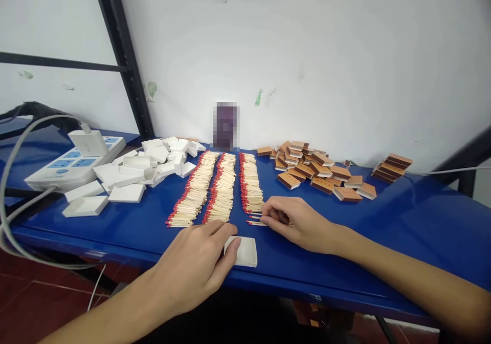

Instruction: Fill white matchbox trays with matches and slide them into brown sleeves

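Tabletop (383, 223): glossy blue, set against a white wall (326, 52) with a few green scuffs.
Right hand (293, 221): fingers curled, thumb and forefinger drawn nearly together at the plain ends of a few loose matches (255, 223); cannot tell whether any is pinched.
Left hand (203, 252): palm down, fingers bent, thumb apart from forefinger and over the left end of an open white tray (247, 253); firmness of hold cannot be told.
Open tray: near the front edge, between the hands; visible part of its inside bare.
Loose matches: lying at the near end of the right-hand row, red heads to the left.
Match rows: three, running front to back, heads left; left row (194, 195), middle row (221, 193), right row (251, 185).
White trays (155, 162): jumbled heap left of the rows.
Matchbox sleeves (310, 167): brown and orange, heaped right of the rows; a small stack (392, 167) farther right.
Dark upright object (226, 126): pixelated, behind the rows.
Power strip (76, 165): far left, white adapter (89, 143) plugged in.
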Available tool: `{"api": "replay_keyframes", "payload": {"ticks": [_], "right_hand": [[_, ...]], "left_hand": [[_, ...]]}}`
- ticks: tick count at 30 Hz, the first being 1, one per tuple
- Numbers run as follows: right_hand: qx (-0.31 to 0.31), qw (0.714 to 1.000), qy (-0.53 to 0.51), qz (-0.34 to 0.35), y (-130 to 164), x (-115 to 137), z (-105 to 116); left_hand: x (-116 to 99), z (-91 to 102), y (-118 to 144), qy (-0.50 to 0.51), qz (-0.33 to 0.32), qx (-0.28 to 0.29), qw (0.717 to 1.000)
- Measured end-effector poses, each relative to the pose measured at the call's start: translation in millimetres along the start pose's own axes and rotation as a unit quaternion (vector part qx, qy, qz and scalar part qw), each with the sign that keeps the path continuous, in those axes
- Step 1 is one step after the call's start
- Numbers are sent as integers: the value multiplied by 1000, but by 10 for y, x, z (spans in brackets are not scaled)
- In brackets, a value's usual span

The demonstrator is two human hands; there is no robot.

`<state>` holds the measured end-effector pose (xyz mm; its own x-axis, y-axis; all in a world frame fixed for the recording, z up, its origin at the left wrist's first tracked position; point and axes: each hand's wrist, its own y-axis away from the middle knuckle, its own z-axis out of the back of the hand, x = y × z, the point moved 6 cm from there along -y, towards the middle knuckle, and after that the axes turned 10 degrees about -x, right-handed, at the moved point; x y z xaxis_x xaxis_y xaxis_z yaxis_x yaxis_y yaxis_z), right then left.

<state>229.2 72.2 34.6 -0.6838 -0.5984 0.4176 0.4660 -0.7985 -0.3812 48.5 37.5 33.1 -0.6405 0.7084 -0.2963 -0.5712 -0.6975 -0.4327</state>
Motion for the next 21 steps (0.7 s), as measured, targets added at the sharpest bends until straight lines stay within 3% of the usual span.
{"api": "replay_keyframes", "payload": {"ticks": [4, 12, 21], "right_hand": [[-13, 1000, 6, 5, -10, 4, 12], [-56, 996, 21, 63, -2, 25, 70], [-47, 998, 20, 48, -30, 13, 49]], "left_hand": [[4, 62, 54, -14, -24, -34, 999], [-3, 47, 167, -76, -67, -50, 994], [8, -1, 144, -76, -65, -27, 995]]}}
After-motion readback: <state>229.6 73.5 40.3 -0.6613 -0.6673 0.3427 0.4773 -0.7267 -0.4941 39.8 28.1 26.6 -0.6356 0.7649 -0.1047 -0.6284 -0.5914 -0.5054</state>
